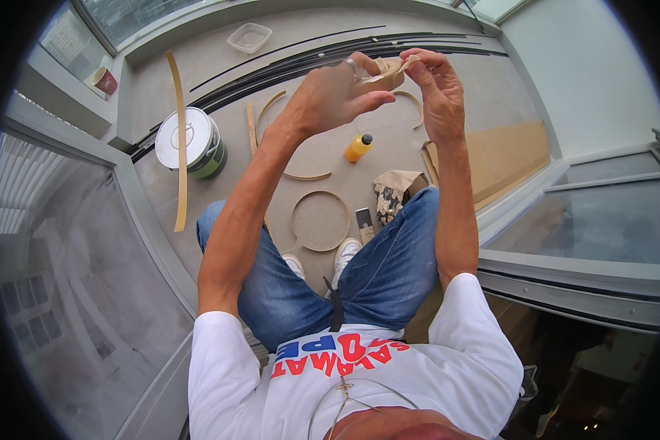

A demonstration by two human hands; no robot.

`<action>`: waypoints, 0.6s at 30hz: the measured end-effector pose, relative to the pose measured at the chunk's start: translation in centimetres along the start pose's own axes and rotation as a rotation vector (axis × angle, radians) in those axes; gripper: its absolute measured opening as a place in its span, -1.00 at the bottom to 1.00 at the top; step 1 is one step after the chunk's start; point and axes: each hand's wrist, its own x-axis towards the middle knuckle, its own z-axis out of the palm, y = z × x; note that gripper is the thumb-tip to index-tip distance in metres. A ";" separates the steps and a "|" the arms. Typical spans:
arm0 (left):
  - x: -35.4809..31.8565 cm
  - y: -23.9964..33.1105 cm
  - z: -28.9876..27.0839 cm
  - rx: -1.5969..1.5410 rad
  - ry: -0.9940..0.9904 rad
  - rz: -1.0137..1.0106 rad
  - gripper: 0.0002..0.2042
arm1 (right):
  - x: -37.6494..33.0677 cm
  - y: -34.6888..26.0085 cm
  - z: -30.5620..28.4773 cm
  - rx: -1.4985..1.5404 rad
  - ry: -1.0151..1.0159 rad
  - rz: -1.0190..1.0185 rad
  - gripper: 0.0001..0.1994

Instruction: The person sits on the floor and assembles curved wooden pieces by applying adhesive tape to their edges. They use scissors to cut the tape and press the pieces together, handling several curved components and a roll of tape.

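Note:
Raised out in front of me, my left hand (330, 95) grips a roll of tan tape (390, 69), with the thumb stretched along its near side. A ring shows on one of its fingers. Fingertips and thumb of my right hand (440, 92) pinch the loose, crumpled end of the tape at the roll's right side. Beneath my hands, a yellow bottle with a dark cap (358, 148) stands on the floor. A thin round hoop (321, 221) lies closer to my feet.
A lidded bucket (191, 144) stands at left, a long tan strip (177, 139) across its lid. Long black rods (271, 77) lie behind my hands, near a clear plastic tub (249, 37). Curved strips (308, 176) are on the floor. Flat cardboard (506, 163) lies right, beside the window frame.

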 end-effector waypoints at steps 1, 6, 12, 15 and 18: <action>0.0 0.1 0.0 -0.018 -0.012 -0.032 -0.59 | 0.1 0.3 -0.3 0.006 -0.009 -0.016 -0.88; 0.0 -0.8 0.3 -0.080 -0.025 -0.074 -0.56 | 0.0 0.5 -0.6 -0.027 -0.021 -0.004 -0.87; 0.0 -0.1 0.3 -0.110 -0.034 -0.070 -0.62 | 0.0 0.8 -0.8 0.001 0.002 -0.032 -0.85; 0.1 0.2 0.4 -0.085 -0.046 -0.072 -0.62 | -0.1 0.7 -0.9 -0.002 0.018 -0.035 -0.85; 0.0 0.4 0.2 -0.044 -0.058 -0.078 -0.62 | -0.1 0.6 -0.8 0.005 0.015 -0.035 -0.85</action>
